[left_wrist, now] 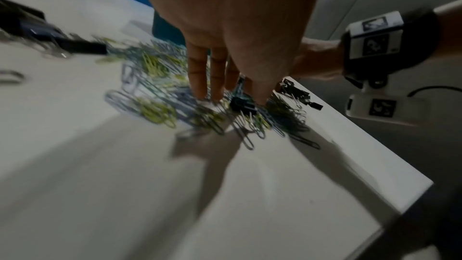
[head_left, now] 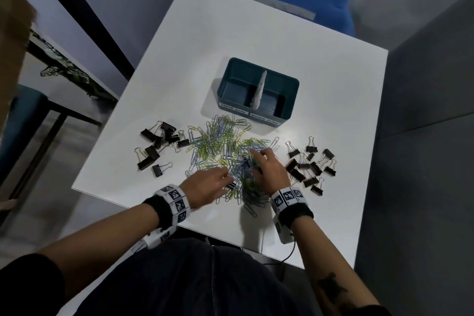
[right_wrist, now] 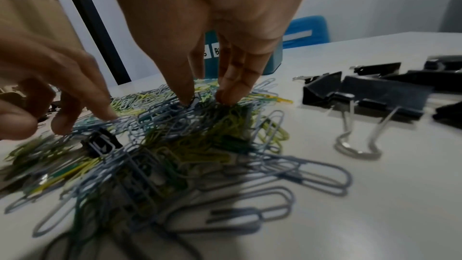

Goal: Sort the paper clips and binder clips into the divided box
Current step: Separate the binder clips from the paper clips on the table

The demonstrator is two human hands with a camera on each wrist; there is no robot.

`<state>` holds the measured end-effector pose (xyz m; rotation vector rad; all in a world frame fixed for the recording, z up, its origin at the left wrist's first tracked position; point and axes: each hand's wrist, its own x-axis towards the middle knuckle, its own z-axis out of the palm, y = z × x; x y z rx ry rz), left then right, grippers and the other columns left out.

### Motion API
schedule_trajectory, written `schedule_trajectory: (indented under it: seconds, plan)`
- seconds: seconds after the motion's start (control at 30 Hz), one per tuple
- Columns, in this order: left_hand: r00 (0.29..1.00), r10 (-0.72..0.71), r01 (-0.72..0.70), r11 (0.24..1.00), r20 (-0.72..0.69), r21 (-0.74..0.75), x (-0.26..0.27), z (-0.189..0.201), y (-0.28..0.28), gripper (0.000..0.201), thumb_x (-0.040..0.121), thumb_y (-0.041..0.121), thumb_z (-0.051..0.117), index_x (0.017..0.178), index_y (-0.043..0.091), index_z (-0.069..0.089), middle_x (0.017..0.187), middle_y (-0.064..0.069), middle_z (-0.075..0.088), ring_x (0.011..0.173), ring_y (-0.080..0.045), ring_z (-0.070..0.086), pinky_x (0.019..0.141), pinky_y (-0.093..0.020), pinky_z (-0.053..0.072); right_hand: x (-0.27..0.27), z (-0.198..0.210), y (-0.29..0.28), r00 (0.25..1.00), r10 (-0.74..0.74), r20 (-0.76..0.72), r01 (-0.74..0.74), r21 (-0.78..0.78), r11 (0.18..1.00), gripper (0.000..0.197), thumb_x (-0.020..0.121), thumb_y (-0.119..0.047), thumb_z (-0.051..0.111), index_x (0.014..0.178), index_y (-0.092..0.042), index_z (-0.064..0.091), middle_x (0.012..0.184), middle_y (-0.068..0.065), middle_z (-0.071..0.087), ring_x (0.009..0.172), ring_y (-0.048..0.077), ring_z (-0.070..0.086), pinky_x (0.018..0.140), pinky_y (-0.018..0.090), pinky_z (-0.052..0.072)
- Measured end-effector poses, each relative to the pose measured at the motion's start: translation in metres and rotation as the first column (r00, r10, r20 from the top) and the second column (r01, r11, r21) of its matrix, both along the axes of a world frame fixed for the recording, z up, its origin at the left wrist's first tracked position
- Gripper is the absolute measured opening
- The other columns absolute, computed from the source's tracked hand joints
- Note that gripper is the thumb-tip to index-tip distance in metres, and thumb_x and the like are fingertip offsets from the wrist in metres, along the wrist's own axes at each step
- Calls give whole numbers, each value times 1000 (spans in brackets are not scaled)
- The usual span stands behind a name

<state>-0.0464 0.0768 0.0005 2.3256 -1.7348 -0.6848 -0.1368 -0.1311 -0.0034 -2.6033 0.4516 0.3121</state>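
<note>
At the near edge of the bench (head_left: 256,33), just under both wrists, a loose heap of paper clips (head_left: 225,146), blue, green and yellow, tangled too thickly to tell one from another. Left hand (head_left: 205,185) blurred in every view; fingers (left_wrist: 197,74) spread and nearly straight, tips touching the heap, nothing seen gripped. Right hand (head_left: 269,169) close beside it, thumb and fingers (right_wrist: 235,84) pointing straight down with a narrow gap between, tips sunk among the wires and hidden there; no clip visibly held. Between the two hands, half buried in the heap, one small binder clip (right_wrist: 100,143), black, only partly showing. Out past the left hand's outer side, a scatter of black binder clips (head_left: 156,146) lying apart from the heap; another scatter (head_left: 307,164) just beyond the right hand's outer side, nearest ones cut off at the frame edge in the right wrist view. Farther ahead of the fingertips, beyond the heap, the divided box (head_left: 295,81), teal, a pale divider upright across its middle, two white labels on the front wall. Both compartments in shadow, seemingly bare. In the wrist views, box mostly hidden behind the palms.
</note>
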Motion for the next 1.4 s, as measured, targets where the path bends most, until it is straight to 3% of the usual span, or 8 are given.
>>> schedule_trajectory:
  seconds: [0.1, 0.2, 0.43, 0.77, 0.93, 1.1, 1.3, 1.4]
  plan:
    - [1000, 0, 0, 1000, 16, 19, -12, -2, -10, 40, 84, 19, 70, 120, 11, 55, 110, -10, 55, 82, -23, 58, 56, -32, 53, 10, -5, 4, 999, 18, -42, -18, 4, 1000, 58, 83, -10, 67, 135, -25, 46, 126, 8, 45, 90, 26, 59, 68, 34, 52]
    - [996, 15, -18, 999, 91, 39, -15, -7, -17, 38, 71, 5, 77, 104, 11, 57, 98, -7, 54, 74, -23, 54, 45, -31, 41, 14, -7, 7, 999, -20, -48, 20, 7, 1000, 37, 85, -14, 65, 120, -18, 58, 120, 7, 47, 93, 28, 57, 70, 35, 51]
    - [990, 22, -25, 1000, 142, 18, -16, -7, -27, 39, 61, 1, 77, 94, 9, 56, 89, -9, 54, 68, -23, 51, 41, -29, 36, 15, -6, 15, 982, -191, 1, 190, 55, 980, 28, 80, -6, 66, 101, -13, 48, 106, 8, 47, 75, 28, 53, 63, 41, 51]
    - [955, 268, -286, 945, -124, -158, 10, 7, -19, 30, 86, 11, 67, 111, 16, 51, 100, 0, 63, 73, -17, 61, 60, -32, 56, 6, 8, 5, 921, -362, 145, 332, 192, 923, 15, 80, -21, 73, 92, -18, 65, 92, -4, 61, 77, 13, 56, 68, 27, 50]
    - [862, 415, -478, 858, -292, -191, 26, 16, -9, 12, 88, 23, 67, 96, 18, 60, 91, 7, 65, 71, -8, 58, 63, -21, 51, -4, 20, -11, 836, -527, 154, 420, 439, 794, 17, 78, -18, 77, 91, -23, 68, 79, -1, 65, 72, 14, 61, 66, 23, 54]
    - [691, 619, -702, 699, -375, -140, 52, 12, 18, 18, 91, 14, 62, 107, 21, 61, 103, 8, 64, 87, -10, 59, 72, -22, 45, -20, 29, -34, 746, -646, 163, 496, 512, 702, 13, 79, -10, 75, 87, -19, 69, 79, 0, 68, 72, 12, 64, 64, 17, 52]
    - [543, 817, -837, 546, -197, -44, 97, 10, 68, 18, 85, 5, 61, 99, 15, 67, 100, -9, 62, 90, -28, 60, 78, -36, 45, -51, 27, -84, 731, -670, 128, 631, 246, 735, 11, 78, -11, 73, 81, -21, 73, 82, 1, 69, 79, 19, 65, 78, 29, 51]
    - [567, 812, -808, 581, -137, 102, 111, 4, 85, 18, 86, 6, 58, 92, 20, 67, 100, -8, 59, 92, -29, 59, 76, -35, 44, -61, 21, -104, 796, -605, -10, 600, 144, 787, 12, 73, -10, 77, 81, -20, 76, 75, 1, 69, 79, 21, 64, 76, 26, 47]
